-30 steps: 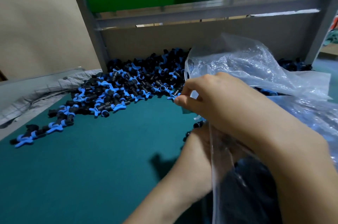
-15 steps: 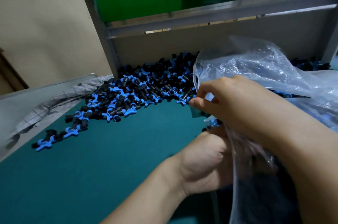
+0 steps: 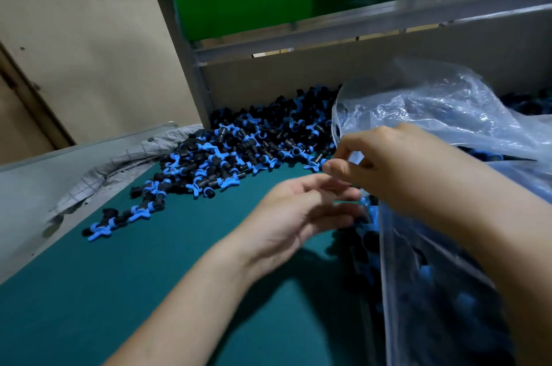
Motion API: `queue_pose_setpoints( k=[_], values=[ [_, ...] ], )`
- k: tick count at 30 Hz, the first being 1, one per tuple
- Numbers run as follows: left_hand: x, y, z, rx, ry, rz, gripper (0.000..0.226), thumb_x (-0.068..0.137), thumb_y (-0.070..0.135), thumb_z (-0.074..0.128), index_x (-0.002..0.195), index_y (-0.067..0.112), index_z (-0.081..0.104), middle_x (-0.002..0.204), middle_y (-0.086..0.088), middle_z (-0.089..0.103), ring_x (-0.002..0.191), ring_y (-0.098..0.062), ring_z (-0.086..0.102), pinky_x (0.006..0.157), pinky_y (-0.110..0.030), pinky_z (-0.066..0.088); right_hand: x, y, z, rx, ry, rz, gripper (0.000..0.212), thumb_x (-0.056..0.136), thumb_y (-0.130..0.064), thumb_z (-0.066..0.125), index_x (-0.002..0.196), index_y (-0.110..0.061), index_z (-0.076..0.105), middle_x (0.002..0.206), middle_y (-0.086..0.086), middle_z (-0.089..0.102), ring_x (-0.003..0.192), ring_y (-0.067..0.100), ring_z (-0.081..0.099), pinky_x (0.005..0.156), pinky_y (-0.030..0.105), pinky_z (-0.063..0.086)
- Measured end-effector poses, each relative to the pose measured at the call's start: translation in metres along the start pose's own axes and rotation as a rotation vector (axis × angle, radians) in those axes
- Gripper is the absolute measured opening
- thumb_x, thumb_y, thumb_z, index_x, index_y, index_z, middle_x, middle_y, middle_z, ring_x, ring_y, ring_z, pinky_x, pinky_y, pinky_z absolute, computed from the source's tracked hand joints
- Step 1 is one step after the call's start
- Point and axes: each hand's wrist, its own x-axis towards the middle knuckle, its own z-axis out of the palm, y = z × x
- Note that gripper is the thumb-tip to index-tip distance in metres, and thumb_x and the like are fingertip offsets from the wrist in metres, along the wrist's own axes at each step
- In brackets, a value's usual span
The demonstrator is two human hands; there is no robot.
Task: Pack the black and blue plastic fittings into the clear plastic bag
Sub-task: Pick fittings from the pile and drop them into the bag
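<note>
Right fingers (image 3: pixel 340 169) pinch the clear bag (image 3: pixel 442 108), fittings (image 3: pixel 251 144) just beyond.

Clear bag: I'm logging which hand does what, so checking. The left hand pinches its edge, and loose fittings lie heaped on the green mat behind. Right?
Not quite. The head view shows the right hand pinching the edge of the clear bag; the left hand is open beside the bag's mouth. Loose fittings do lie heaped on the green mat behind.
</note>
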Motion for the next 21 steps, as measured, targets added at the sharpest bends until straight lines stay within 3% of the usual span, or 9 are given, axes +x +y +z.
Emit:
queue_pose_setpoints(
  k=[3,5,8,10,16,21],
  values=[
    [0.024,0.003,-0.073,0.649,0.457,0.033,0.023,0.098,0.008,0.049,0.109,0.017,0.067,0.108,-0.004,0.072,0.084,-0.012,0.063,0.065,-0.013,0.048,0.000,0.002,0.001,-0.005,-0.004,0.008,0.033,0.081,-0.066,0.035,0.082,-0.038,0.052,0.073,-0.009,0.057,0.068,0.008,0.048,0.061,0.032,0.036],
    [0.040,-0.004,-0.127,1.018,0.656,-0.072,0.029,0.100,0.011,0.046,0.126,0.014,0.059,0.113,-0.003,0.062,0.092,-0.018,0.059,0.073,-0.024,0.049,0.000,0.003,0.001,-0.005,-0.010,0.013,0.031,0.086,-0.065,0.038,0.084,-0.038,0.054,0.075,-0.009,0.057,0.069,0.006,0.047,0.058,0.031,0.035],
    [0.052,-0.011,-0.191,1.429,0.770,-0.281,0.039,0.101,0.012,0.040,0.139,0.012,0.047,0.135,-0.012,0.047,0.124,-0.030,0.042,0.102,-0.042,0.039,0.000,0.005,0.003,0.007,-0.033,0.018,0.031,0.092,-0.060,0.045,0.091,-0.033,0.061,0.075,-0.009,0.058,0.071,0.005,0.050,0.058,0.030,0.039],
    [0.059,-0.012,-0.211,1.645,0.776,-0.360,0.039,0.102,0.018,0.040,0.140,0.014,0.045,0.139,-0.013,0.040,0.126,-0.033,0.035,0.104,-0.045,0.035,-0.001,0.006,0.005,0.011,-0.033,0.026,0.032,0.093,-0.060,0.045,0.095,-0.034,0.064,0.080,-0.007,0.061,0.078,0.015,0.057,0.062,0.032,0.043],
    [0.074,-0.020,-0.214,1.931,0.781,-0.341,0.033,0.099,0.016,0.045,0.132,0.014,0.047,0.137,-0.012,0.042,0.124,-0.032,0.036,0.101,-0.043,0.035,0.000,0.010,0.007,0.021,-0.040,0.039,0.031,0.094,-0.059,0.046,0.097,-0.034,0.065,0.081,-0.007,0.062,0.081,0.017,0.058,0.059,0.028,0.042],
    [0.064,-0.028,-0.211,1.949,0.779,-0.282,0.031,0.093,0.004,0.048,0.122,0.013,0.046,0.125,-0.009,0.052,0.116,-0.029,0.042,0.099,-0.041,0.035,-0.002,0.011,0.007,0.028,-0.047,0.044,0.031,0.095,-0.059,0.045,0.096,-0.034,0.064,0.077,-0.008,0.060,0.079,0.012,0.057,0.056,0.019,0.038]
  ],
)
